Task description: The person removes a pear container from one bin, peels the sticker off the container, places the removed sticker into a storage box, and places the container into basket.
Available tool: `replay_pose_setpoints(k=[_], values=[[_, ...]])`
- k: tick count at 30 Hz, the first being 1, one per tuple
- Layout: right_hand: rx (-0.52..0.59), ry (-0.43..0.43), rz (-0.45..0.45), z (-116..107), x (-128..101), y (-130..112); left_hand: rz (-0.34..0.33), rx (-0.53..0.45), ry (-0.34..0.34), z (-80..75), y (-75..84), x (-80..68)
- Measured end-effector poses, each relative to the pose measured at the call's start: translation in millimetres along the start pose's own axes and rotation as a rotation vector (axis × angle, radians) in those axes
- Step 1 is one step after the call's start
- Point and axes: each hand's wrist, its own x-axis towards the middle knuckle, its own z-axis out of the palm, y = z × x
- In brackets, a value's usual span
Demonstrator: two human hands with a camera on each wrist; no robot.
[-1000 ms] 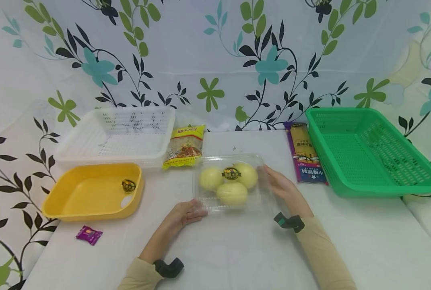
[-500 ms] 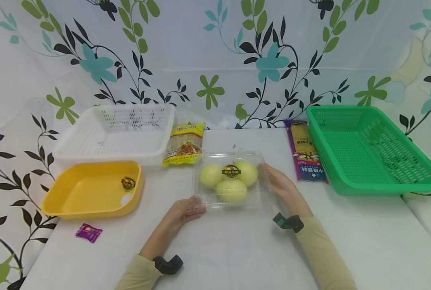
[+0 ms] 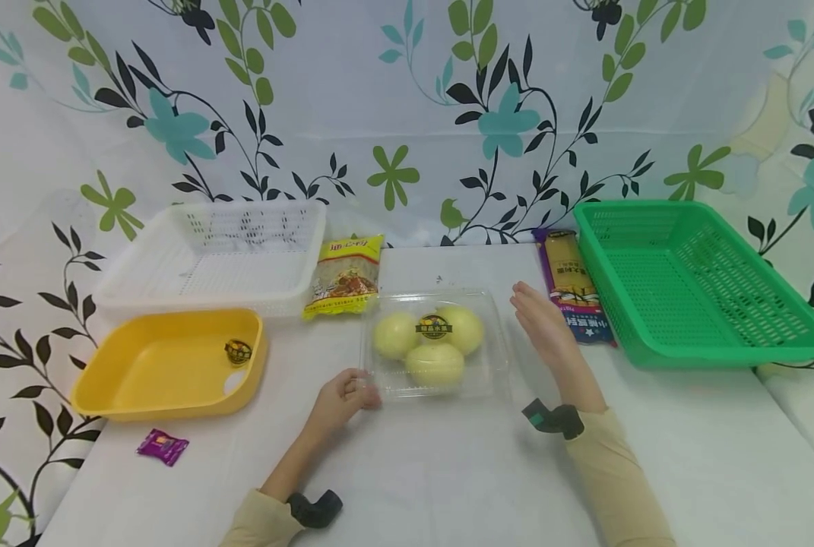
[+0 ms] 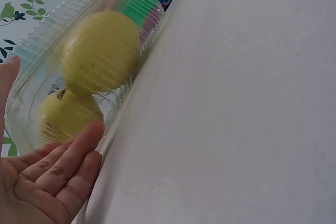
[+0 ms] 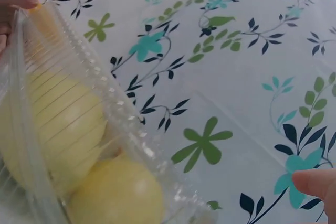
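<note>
A clear plastic clamshell box (image 3: 478, 376) sits on the white table in front of me, holding three pale yellow pears (image 3: 435, 365) under a black-and-gold label (image 3: 434, 327). My left hand (image 3: 341, 403) is at its lower-left corner; in the left wrist view the fingers (image 4: 63, 174) lie loosely extended against the box's side, with the thumb by the rim. My right hand (image 3: 550, 330) is off the box, fingers straight, in the gap between the box and a purple pasta packet (image 3: 574, 285). In the right wrist view only a fingertip shows, well apart from the box.
Behind the box's left corner lies a yellow noodle packet (image 3: 345, 277). A white basket (image 3: 208, 281) and a yellow tray (image 3: 153, 365) stand on the left, a small purple wrapped sweet (image 3: 163, 447) in front. A green basket (image 3: 707, 289) stands right; a floral cloth hangs behind.
My right hand has let go of the box's right side and moved right. My left hand has loosened at the lower-left corner and drawn slightly left. The box stays in place.
</note>
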Motion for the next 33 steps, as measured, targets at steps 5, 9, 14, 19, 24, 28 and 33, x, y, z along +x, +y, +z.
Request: replay_pose_setpoints(k=[5,9,14,19,24,28,33], values=[[-0.035,0.008,-0.113,9,-3,-16,0.051,0.033,0.052,-1.5,-9.8,2.1],[-0.089,0.049,-0.299,17,-2,-17,0.131,-0.069,0.021,-1.8,-17.9,2.8],[-0.222,0.111,-0.557,34,5,-6,0.227,-0.127,-0.004,-0.5,-22.0,2.6],[-0.300,0.107,-0.660,55,8,-4,0.182,-0.157,0.035,3.5,-22.2,2.2],[-0.503,0.106,-0.691,85,-14,-17,0.119,-0.185,0.022,5.6,-21.2,3.2],[-0.564,0.052,-0.660,105,-28,-22,0.102,-0.164,0.030,5.2,-19.0,2.7],[-0.600,0.020,-0.623,114,-25,-12,0.080,-0.171,0.032,4.3,-17.5,1.3]])
